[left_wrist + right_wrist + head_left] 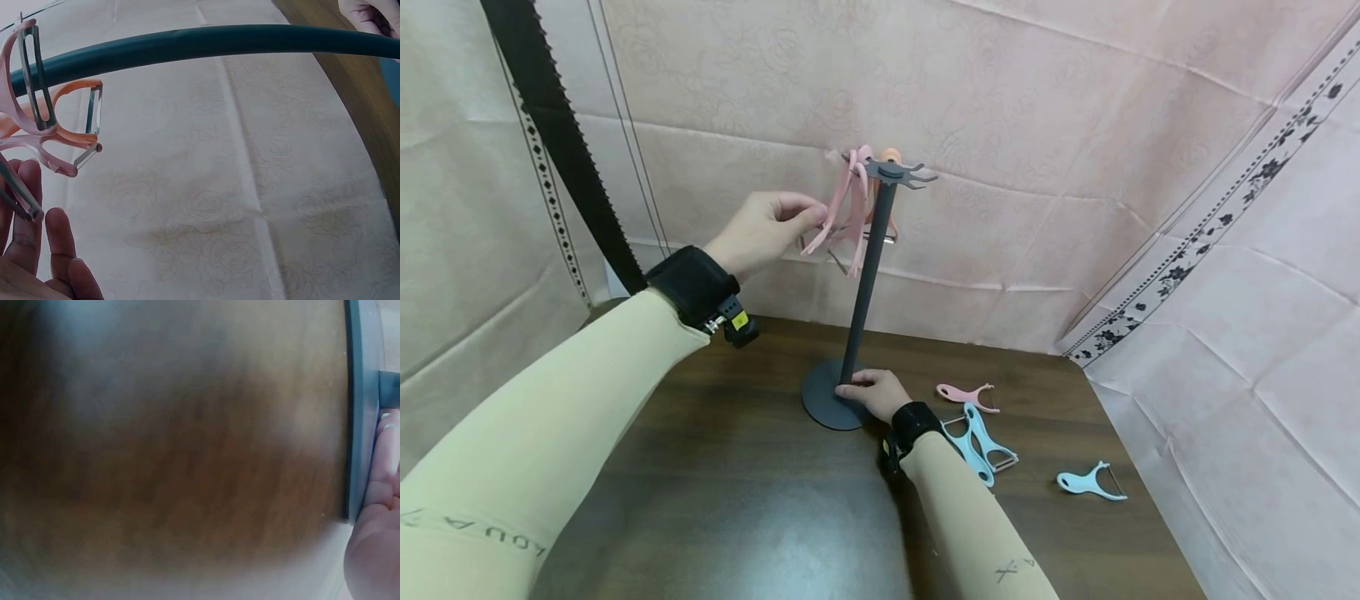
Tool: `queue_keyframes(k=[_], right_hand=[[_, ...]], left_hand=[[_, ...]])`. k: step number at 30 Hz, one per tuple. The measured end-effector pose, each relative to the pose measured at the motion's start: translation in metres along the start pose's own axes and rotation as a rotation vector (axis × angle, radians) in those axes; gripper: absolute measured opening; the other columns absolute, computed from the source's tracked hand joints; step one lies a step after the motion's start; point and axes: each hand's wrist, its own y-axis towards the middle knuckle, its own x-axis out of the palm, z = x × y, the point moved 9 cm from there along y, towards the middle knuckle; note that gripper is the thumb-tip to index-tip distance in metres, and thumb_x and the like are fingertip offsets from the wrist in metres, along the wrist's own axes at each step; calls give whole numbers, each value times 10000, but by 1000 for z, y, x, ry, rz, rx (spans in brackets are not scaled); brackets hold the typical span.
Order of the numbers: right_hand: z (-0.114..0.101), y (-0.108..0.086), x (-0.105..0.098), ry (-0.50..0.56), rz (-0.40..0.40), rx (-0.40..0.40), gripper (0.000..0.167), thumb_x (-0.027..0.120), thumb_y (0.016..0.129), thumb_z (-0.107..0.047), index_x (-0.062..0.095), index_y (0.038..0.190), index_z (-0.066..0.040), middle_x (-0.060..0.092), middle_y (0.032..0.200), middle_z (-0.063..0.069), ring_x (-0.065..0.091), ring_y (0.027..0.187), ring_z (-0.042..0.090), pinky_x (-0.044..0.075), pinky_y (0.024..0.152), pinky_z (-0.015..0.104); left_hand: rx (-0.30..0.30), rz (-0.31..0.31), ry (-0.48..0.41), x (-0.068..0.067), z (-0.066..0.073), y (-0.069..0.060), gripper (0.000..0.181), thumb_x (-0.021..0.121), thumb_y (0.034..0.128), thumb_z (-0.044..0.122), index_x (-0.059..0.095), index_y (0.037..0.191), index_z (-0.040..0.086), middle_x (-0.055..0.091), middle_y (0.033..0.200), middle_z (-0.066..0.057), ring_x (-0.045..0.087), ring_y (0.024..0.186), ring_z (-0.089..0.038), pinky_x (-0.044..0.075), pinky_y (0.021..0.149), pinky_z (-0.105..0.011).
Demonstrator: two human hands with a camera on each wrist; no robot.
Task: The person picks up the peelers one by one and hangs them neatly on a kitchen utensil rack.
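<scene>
"Left hand [767, 229]?"

"Fingers pinching a pink peeler [838, 201] on the nine-o'clock side of the stand [868, 267], near its top."

"Right hand [880, 393]?"

"Curled round its foot; a blue peeler [1078, 482] lies on the bench [737, 500] toward four o'clock."

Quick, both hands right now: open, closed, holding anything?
Left hand: closed, pinching a pink peeler.
Right hand: closed, holding the stand near its bottom.

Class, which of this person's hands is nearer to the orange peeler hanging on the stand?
Left. The left hand is just left of the orange peeler, pinching a pink peeler; the right hand is well below, at the foot of the stand.
</scene>
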Motion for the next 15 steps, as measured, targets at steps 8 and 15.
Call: queue_keyframes(k=[8,15], right_hand=[[1,1,1,-12,-5,-4,236,721,861,-428,736,950,-210,641,955,-9,547,919,201,424,789,360],[6,5,2,-6,-3,-15,228,719,863,-427,737,946,-216,638,940,-11,543,909,200,418,778,358]], left_hand=[[-16,13,36,-6,-13,-9,434,551,958,454,673,1213,125,659,1136,-34,541,1072,-165,387,919,-391],[-43,4,30,-8,-34,-19,479,534,963,477,657,1222,94,656,1186,-69,546,1165,-202,355,1036,-430]])
